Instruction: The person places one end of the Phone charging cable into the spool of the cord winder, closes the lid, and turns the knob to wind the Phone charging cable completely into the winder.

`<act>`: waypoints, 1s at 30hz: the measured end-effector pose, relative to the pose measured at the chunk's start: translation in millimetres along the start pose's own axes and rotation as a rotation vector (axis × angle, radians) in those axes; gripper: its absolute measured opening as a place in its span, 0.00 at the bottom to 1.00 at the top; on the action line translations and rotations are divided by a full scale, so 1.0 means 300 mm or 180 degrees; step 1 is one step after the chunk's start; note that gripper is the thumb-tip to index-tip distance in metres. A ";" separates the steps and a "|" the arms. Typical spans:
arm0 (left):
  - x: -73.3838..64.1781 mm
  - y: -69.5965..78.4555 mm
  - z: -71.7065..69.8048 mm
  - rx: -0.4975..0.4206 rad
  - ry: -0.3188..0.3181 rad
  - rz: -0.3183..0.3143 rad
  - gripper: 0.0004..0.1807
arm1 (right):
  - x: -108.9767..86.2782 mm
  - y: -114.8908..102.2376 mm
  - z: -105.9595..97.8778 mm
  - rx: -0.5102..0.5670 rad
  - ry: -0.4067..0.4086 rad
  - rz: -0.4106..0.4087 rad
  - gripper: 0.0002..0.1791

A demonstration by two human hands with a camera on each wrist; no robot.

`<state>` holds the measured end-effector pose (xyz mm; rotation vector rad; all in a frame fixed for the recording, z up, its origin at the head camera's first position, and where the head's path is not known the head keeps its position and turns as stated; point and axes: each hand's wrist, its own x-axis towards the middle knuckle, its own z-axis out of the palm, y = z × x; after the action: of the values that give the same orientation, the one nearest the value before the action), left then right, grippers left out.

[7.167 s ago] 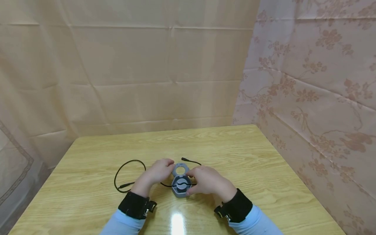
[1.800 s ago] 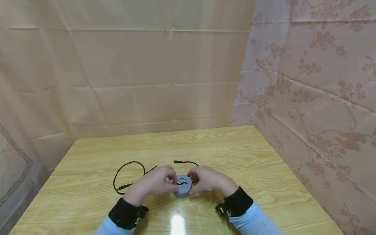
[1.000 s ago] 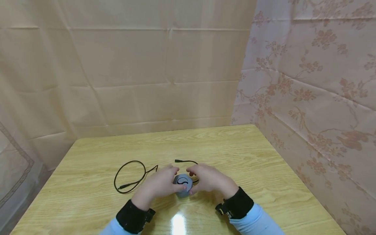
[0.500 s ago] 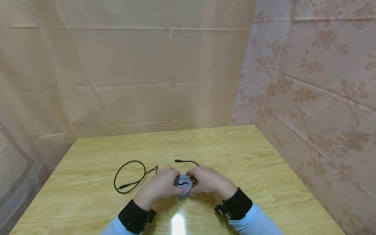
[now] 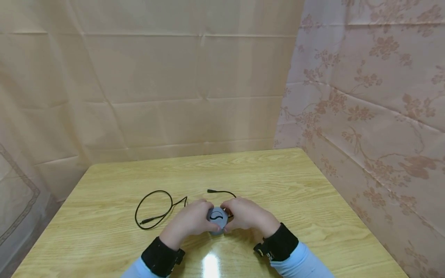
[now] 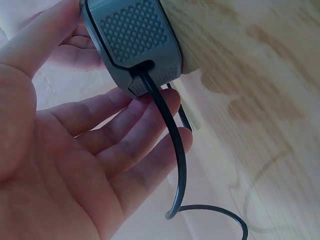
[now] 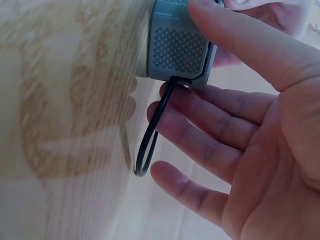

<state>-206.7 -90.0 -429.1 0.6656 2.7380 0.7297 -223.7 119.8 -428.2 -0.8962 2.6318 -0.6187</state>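
Note:
A small grey hexagonal cable winder case (image 5: 218,217) stands on the table with its lid closed, a curved black slot showing on top. My left hand (image 5: 194,218) grips its left side between thumb and fingers. From the right, my right hand (image 5: 247,214) holds the opposite side the same way. In the left wrist view, a black cable (image 6: 172,135) comes out of a notch beside the case's textured wall (image 6: 134,32). The right wrist view shows the cable (image 7: 150,127) leaving the other side and bending back past my fingers (image 7: 195,132).
Left of my left hand, a long loop of the cable (image 5: 136,210) lies on the wooden table (image 5: 278,181), ending in a plug (image 5: 147,220). Behind the case lies the cable's other connector (image 5: 211,191). Cloth curtains (image 5: 156,96) hang behind the table and along its right side.
Earlier the case lay open, cable across its inside; its lid has since been closed. In the last second my left thumb has shifted from the lid's top to its near left edge.

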 end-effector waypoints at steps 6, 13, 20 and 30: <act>0.000 0.005 0.006 0.0061 0.0004 0.0014 0.30 | -0.004 0.003 0.001 0.0000 0.0002 -0.0029 0.24; -0.006 0.009 0.011 0.0197 0.0012 0.0000 0.31 | -0.007 0.008 0.011 0.0021 0.0012 -0.0035 0.24; -0.015 0.000 0.011 0.0300 0.0050 0.0019 0.34 | -0.019 0.006 -0.004 0.0036 0.0024 -0.0043 0.33; -0.040 0.008 -0.047 0.0307 0.0199 0.0114 0.40 | -0.046 -0.001 -0.049 0.0077 0.0203 -0.0010 0.41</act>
<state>-200.0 -99.8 -414.7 0.7257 2.8404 0.6396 -218.9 132.9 -413.5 -0.8877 2.6736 -0.6891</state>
